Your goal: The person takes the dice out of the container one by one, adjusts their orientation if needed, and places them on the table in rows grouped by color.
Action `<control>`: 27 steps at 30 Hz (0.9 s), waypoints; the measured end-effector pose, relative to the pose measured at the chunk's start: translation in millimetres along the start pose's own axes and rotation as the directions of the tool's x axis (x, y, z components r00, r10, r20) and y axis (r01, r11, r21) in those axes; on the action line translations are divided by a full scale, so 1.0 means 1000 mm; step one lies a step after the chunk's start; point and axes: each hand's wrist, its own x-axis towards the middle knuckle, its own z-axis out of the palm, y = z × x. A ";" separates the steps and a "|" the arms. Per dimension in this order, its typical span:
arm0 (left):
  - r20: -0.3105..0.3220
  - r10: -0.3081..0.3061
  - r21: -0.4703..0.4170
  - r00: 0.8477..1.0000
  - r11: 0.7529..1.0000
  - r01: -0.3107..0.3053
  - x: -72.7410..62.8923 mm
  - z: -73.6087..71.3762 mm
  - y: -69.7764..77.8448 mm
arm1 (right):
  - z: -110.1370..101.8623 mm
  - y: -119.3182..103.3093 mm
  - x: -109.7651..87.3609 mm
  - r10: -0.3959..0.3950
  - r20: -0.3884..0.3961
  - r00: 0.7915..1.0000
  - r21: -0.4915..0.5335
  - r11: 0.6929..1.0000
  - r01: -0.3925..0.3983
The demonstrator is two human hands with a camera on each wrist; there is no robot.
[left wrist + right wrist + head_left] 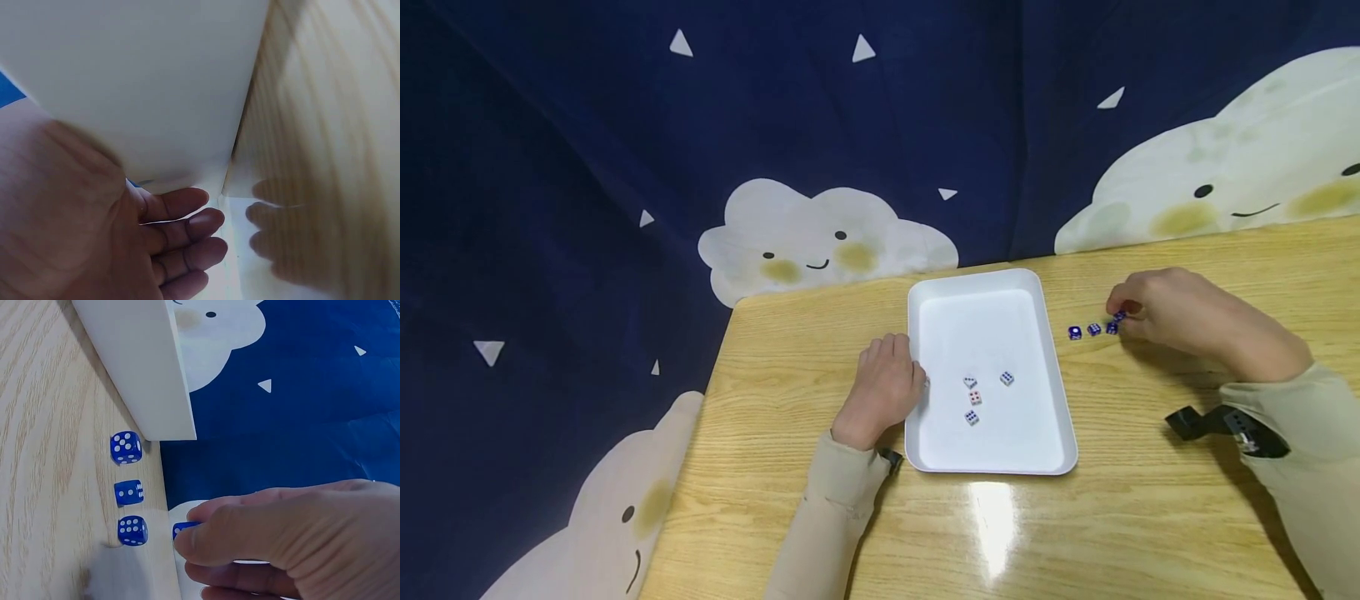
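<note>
My right hand [1187, 321] pinches a blue die [179, 529] between thumb and fingers, above the table to the right of the tray. Beside that hand, three more blue dice with white pips stand in a short row: a left one [1075, 332], a middle one [1094, 329] and a right one [1112, 328]. My left hand [886, 379] grips the left wall of a white tray [985, 325], and in the left wrist view its fingers [197, 253] curl beside the outer wall. The thumb is hidden there.
Inside the tray lie several white dice, among them a red-pipped die [975, 398] and a blue-pipped die [1007, 378]. The wooden table [790, 375] ends at a dark blue curtain [775, 108] printed with clouds and triangles.
</note>
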 end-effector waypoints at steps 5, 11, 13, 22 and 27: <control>0.010 -0.007 -0.003 1.000 1.000 0.007 0.001 0.000 0.000 | 0.001 0.003 0.000 0.021 0.022 1.000 -0.007 1.000 -0.021; 0.015 -0.008 -0.009 1.000 1.000 0.008 0.000 -0.002 0.000 | 0.003 0.004 0.001 0.046 0.035 0.998 -0.009 0.999 -0.046; 0.012 -0.008 -0.010 1.000 1.000 0.008 0.000 -0.002 0.001 | 0.004 0.005 0.001 0.049 0.035 0.998 -0.008 0.999 -0.049; 0.020 -0.017 -0.017 1.000 1.000 0.017 0.000 -0.001 0.001 | 0.009 0.010 0.002 0.034 0.029 0.999 -0.010 0.999 -0.033; 0.022 -0.016 -0.015 1.000 1.000 0.017 0.001 -0.001 0.001 | 0.010 0.012 0.002 0.026 0.036 0.999 -0.013 1.000 -0.026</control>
